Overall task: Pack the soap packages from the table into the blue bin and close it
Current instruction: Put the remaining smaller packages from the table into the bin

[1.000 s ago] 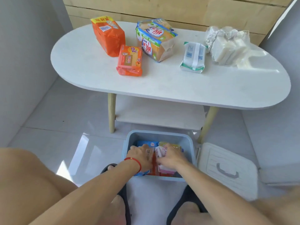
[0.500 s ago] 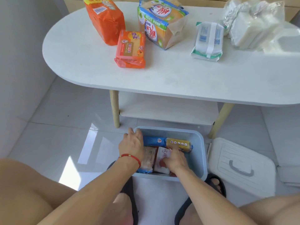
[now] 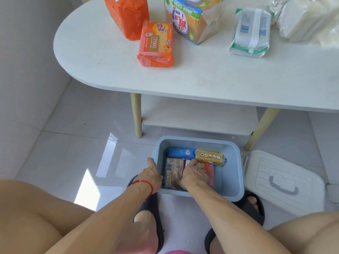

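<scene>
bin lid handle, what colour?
Grey, on the white lid lying on the floor right of the blue bin. Head view.
</scene>
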Available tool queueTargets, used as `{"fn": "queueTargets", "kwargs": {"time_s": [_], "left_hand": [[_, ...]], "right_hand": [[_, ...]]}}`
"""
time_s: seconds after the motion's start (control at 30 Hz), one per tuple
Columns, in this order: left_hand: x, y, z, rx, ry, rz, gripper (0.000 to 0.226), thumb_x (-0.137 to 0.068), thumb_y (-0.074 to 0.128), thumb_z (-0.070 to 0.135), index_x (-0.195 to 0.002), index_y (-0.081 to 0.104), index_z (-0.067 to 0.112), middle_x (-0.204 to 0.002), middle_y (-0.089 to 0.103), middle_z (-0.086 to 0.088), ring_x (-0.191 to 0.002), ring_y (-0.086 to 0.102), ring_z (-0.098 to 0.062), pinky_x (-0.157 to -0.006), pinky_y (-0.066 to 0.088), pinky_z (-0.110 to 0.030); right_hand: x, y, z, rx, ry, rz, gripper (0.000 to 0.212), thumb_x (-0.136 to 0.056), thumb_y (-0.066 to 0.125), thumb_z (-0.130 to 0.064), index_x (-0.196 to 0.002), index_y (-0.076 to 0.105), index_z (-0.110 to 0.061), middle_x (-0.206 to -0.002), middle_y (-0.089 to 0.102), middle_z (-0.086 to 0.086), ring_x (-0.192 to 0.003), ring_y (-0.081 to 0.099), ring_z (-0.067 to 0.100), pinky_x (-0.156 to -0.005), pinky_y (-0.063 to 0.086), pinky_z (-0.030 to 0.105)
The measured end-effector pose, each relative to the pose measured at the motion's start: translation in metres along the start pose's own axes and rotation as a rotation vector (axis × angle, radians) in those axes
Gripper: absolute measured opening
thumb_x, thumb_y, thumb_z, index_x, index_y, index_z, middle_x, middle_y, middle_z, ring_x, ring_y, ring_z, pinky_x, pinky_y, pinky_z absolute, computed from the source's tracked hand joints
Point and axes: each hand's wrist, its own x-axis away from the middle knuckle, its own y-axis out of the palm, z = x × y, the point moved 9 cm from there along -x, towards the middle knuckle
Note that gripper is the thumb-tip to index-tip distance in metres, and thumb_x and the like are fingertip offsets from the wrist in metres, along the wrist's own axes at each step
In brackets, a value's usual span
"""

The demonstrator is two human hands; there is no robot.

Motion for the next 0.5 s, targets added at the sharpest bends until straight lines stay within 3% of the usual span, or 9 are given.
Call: {"fn": "queueTargets", "kwargs": {"time_s": [0.1, 0.2, 0.37, 0.43, 0.5], "left_hand": [[-0.001, 0.002, 0.001, -0.002, 0.002, 0.001, 0.044, -0.098, 0.053, 0.023, -0.129, 0.024, 0.009, -0.117, 0.064, -0.022, -0.1, 0.067, -0.036, -0.087, 0.056, -0.043], [-0.004, 0.004, -0.001, -0.01, 0.001, -0.005, 0.044, -0.098, 0.053, 0.022, -0.128, 0.024, 0.01, -0.113, 0.065, -0.019, -0.091, 0.066, -0.032, -0.083, 0.057, -0.04], [-0.01, 0.008, -0.004, 0.04, -0.025, -0.012, 0.042, -0.097, 0.055, 0.021, -0.122, 0.022, 0.014, -0.081, 0.053, -0.007, -0.071, 0.059, -0.026, -0.069, 0.056, -0.036], [-0.011, 0.008, -0.003, 0.032, -0.014, -0.013, 0.042, -0.097, 0.055, 0.021, -0.121, 0.021, 0.015, -0.081, 0.053, -0.008, -0.072, 0.06, -0.028, -0.071, 0.058, -0.039], [-0.011, 0.008, -0.003, 0.026, -0.013, -0.019, 0.043, -0.096, 0.055, 0.021, -0.12, 0.02, 0.016, -0.079, 0.053, -0.007, -0.072, 0.061, -0.028, -0.074, 0.06, -0.04]], "right_hand": [[-0.003, -0.003, -0.002, -0.086, -0.021, -0.012, 0.097, -0.079, 0.083, -0.038, -0.151, 0.024, -0.009, -0.14, 0.044, 0.021, -0.124, 0.052, 0.034, -0.087, 0.05, 0.038], [-0.007, -0.011, 0.002, -0.14, -0.14, -0.039, 0.078, -0.085, 0.077, -0.019, -0.149, 0.034, -0.008, -0.136, 0.056, 0.016, -0.123, 0.057, 0.032, -0.093, 0.052, 0.038], [-0.009, -0.019, 0.019, -0.229, -0.274, -0.031, 0.063, -0.086, 0.079, -0.021, -0.139, 0.047, -0.018, -0.132, 0.06, 0.008, -0.121, 0.056, 0.028, -0.093, 0.051, 0.039], [-0.007, -0.015, 0.015, -0.168, -0.346, -0.014, 0.065, -0.087, 0.074, -0.014, -0.145, 0.044, -0.021, -0.138, 0.055, 0.01, -0.126, 0.053, 0.03, -0.093, 0.048, 0.037], [-0.005, -0.01, 0.012, -0.068, -0.414, -0.044, 0.08, -0.088, 0.069, -0.006, -0.156, 0.031, -0.026, -0.151, 0.044, 0.012, -0.136, 0.047, 0.033, -0.105, 0.046, 0.04]]}}
